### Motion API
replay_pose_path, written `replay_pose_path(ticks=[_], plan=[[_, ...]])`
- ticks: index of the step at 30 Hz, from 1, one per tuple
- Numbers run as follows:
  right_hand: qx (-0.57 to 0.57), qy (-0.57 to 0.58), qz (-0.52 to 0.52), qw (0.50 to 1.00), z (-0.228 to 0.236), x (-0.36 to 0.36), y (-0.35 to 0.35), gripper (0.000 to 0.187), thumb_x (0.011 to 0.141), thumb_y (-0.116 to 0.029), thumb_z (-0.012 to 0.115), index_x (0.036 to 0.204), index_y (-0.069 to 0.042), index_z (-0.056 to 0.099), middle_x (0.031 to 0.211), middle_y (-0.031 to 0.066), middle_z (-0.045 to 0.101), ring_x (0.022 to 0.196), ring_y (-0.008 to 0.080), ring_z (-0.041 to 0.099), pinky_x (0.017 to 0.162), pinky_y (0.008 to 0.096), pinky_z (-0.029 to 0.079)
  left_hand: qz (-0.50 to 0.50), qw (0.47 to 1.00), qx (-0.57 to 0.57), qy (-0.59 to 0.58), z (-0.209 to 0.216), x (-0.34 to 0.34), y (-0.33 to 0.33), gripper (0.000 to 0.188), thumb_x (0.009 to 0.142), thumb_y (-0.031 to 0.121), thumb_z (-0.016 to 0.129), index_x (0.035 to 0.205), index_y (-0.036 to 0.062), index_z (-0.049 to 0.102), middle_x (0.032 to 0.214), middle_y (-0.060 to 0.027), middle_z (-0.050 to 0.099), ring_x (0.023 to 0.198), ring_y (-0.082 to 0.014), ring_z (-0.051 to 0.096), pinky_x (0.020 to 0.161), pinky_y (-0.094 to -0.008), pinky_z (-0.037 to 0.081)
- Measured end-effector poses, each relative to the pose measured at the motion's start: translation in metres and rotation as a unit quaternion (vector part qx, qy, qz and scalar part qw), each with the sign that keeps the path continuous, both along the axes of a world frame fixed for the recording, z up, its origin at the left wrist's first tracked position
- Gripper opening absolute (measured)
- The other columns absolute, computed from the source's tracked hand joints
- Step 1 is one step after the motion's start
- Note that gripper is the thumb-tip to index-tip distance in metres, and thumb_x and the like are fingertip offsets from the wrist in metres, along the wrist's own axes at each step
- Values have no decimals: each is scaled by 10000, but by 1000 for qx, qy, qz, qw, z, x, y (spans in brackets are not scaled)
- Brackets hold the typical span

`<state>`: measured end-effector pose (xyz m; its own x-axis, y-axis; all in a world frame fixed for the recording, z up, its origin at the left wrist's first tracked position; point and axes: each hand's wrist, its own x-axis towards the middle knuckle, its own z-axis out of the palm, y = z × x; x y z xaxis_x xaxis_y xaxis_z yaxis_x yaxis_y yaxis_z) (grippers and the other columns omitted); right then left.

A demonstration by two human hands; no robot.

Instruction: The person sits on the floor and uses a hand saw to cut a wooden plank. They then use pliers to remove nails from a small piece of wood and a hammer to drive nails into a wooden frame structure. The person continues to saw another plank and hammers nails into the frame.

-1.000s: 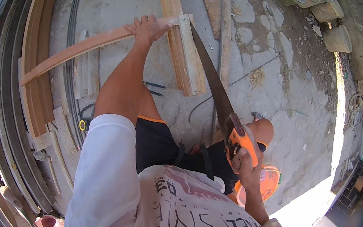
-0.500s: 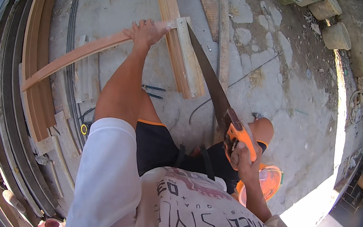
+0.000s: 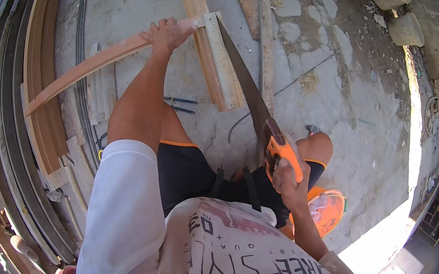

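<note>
Grasping orange-handled handsaw point(image 3: 257, 102) in right hand point(image 3: 290, 176), clasping long wooden strip point(image 3: 87, 64) under left hand point(image 3: 164, 35), wooden beam point(image 3: 207, 64) just right of left hand.

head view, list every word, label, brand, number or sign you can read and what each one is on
White fabric short-sleeved shirt: large dark printed letters and numerals on the front, partly legible; I don't copy out the wording.
Same shirt: smaller printed lines, too small or blurred to read surely.
Dark-bladed metal handsaw with an orange handle: no readable marking.
Round orange bucket: no readable marking.
</note>
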<state>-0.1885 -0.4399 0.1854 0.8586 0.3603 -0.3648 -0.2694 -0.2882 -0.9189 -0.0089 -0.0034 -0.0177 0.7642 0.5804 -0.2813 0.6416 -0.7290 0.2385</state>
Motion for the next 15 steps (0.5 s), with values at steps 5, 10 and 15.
replay_pose_path(ticks=[5,10,15], plan=[[-8,-41,-2,999,0,-22,-27,742,1082,-483,551,1521,110,481,1060,88,688,853,113,640,710,236,513,1,1000,11,26,8,2,-5,966,874,823,611,1541,126,559,1655,-192,435,1584,-518,213,1169,-844,-10],[65,35,-2,997,-41,85,66,492,1091,-211,527,1531,8,520,850,-19,584,685,51,508,577,245,416,-5,1000,-4,5,5,6,-4,957,883,817,605,1542,126,554,1663,-188,421,1584,-521,210,1164,-852,-1],[18,-6,4,1000,-21,-1,2,604,1093,-331,528,1540,73,481,943,49,654,767,75,577,659,240,463,-5,1000,-7,15,3,2,1,956,885,816,601,1537,119,557,1660,-190,424,1578,-532,212,1158,-856,2]])
